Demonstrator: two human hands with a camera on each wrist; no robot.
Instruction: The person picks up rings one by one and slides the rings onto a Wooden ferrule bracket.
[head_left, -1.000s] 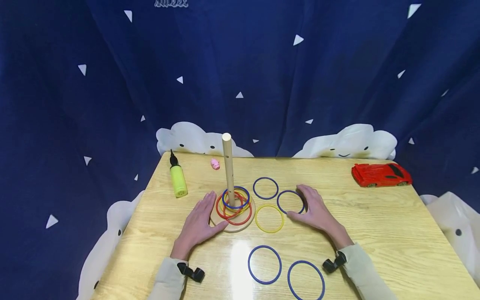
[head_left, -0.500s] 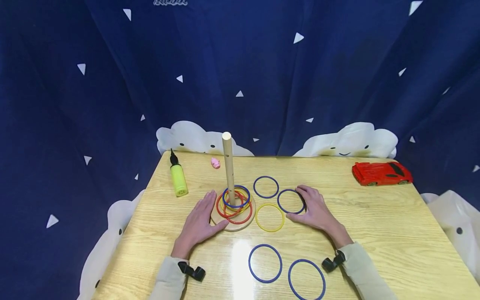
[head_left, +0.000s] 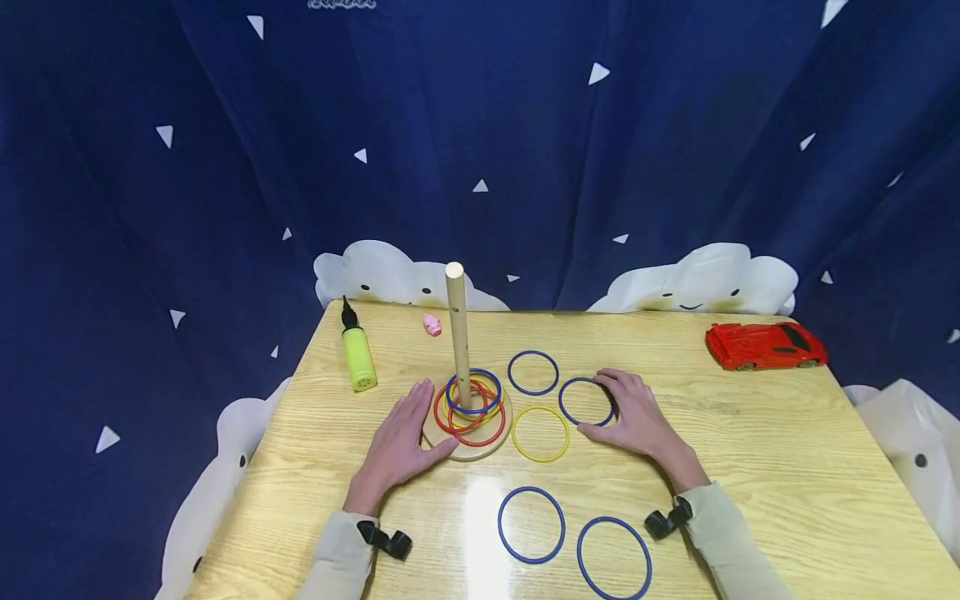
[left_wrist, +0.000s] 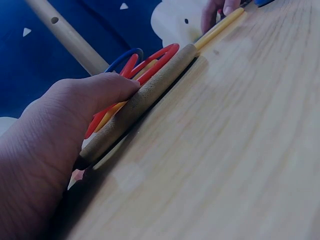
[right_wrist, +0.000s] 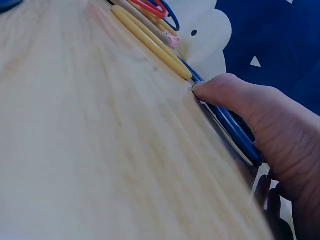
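A wooden peg (head_left: 457, 329) stands on a round wooden base (head_left: 471, 451) that carries several red, yellow and blue rings (head_left: 468, 404). My left hand (head_left: 405, 433) lies flat on the table, its thumb (left_wrist: 100, 90) pressing the base's rim (left_wrist: 145, 100). My right hand (head_left: 630, 412) cups the right side of a blue ring (head_left: 573, 408) lying on the table. Its thumb (right_wrist: 225, 92) is against the blue ring's (right_wrist: 232, 130) near edge and its fingers curl over the far edge. A yellow ring (head_left: 540, 434) lies between the base and that hand.
More blue rings lie loose: one behind (head_left: 532, 372) and two near the front edge (head_left: 531, 525) (head_left: 613, 558). A green pump (head_left: 358, 358) and a pink pig (head_left: 432, 325) sit at the back left, a red toy car (head_left: 765, 346) at the back right. A blue curtain hangs behind.
My right hand's fingers have drawn in a little round the blue ring. The left hand, the peg and the other rings have stayed put.
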